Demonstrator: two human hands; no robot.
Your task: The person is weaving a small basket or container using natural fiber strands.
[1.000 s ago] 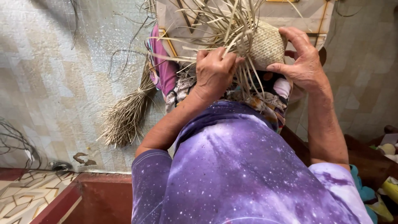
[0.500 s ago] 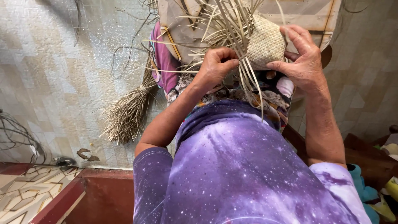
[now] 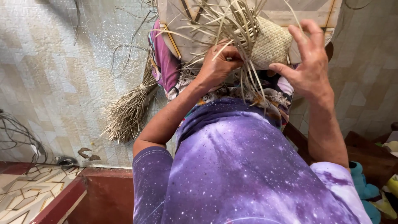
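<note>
A: Where does the woven piece lie?
B: On the board over the lap, between both hands; its loose strips run down toward the body.
A: Left hand?
B: Clenched on a bunch of strips, just left of the weave and nearer it.
A: Right hand?
B: Fingers spread, released, only the thumb close beside the weave's right edge.

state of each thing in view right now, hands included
left hand: closed, pinching loose strips
right hand: open, fingers spread, thumb against the woven piece
woven piece: partly woven, loose strips hanging free
bundle of dried fibre: tied, lying on the floor
</note>
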